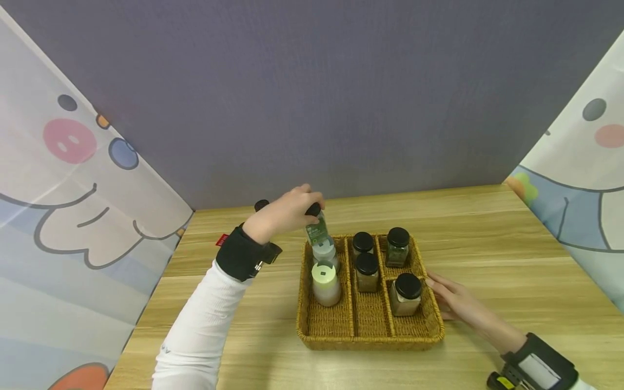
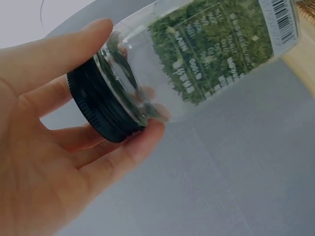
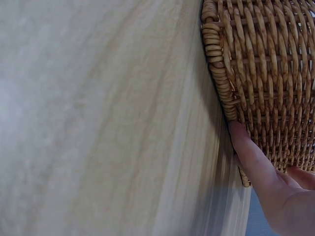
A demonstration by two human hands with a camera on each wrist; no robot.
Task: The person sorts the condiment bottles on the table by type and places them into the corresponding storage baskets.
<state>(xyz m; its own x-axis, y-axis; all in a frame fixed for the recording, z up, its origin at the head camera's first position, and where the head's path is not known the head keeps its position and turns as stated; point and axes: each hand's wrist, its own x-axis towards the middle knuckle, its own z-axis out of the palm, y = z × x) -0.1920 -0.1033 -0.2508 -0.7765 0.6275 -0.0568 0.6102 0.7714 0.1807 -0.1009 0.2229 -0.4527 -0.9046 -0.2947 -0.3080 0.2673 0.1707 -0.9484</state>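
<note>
By its black lid point(image 2: 103, 101), my left hand point(image 1: 286, 212) grips a clear jar point(image 1: 317, 231) of dried green herbs. The jar is tilted above the back of the left compartment of a woven basket point(image 1: 370, 342); whether its base touches anything is hidden. Against the basket's right outer wall rests my right hand point(image 1: 455, 303), its thumb or finger point(image 3: 253, 160) extended low along the wicker. Two pale-lidded jars, one with a greenish lid point(image 1: 325, 284) and one whitish point(image 1: 324, 250), stand in the left compartment.
Two black-lidded jars point(image 1: 367, 273) share the middle compartment. One jar point(image 1: 397, 246) stands in the back right compartment, another point(image 1: 405, 295) in the front right. Behind the left wrist shows a black lid point(image 1: 261, 205), near a red tag point(image 1: 221, 240). A grey wall point(image 1: 341, 108) bounds the wooden table point(image 1: 487, 233).
</note>
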